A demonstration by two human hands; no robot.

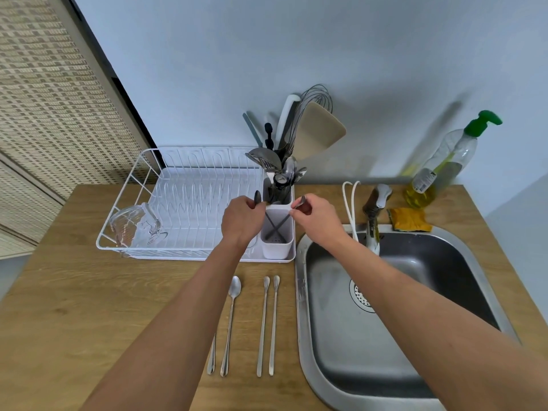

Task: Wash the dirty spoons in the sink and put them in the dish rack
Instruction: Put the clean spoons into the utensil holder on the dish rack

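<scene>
My left hand (241, 219) grips a spoon (257, 197) with its bowl pointing up and its handle slanting down into the front compartment of the white cutlery holder (277, 247) on the dish rack (178, 203). My right hand (315, 219) pinches a second spoon (301, 201) the same way; the two handles cross inside the holder. Several long metal spoons (232, 315) lie side by side on the wooden counter in front of the rack; one is partly hidden under my left forearm. The steel sink (394, 307) lies to the right.
A glass measuring jug (136, 226) lies in the rack's left end. The holder's rear compartment is packed with cutlery, a whisk and a spatula (317, 129). Behind the sink are the tap (373, 215), a yellow sponge (409, 219) and a green-pump soap bottle (444, 161).
</scene>
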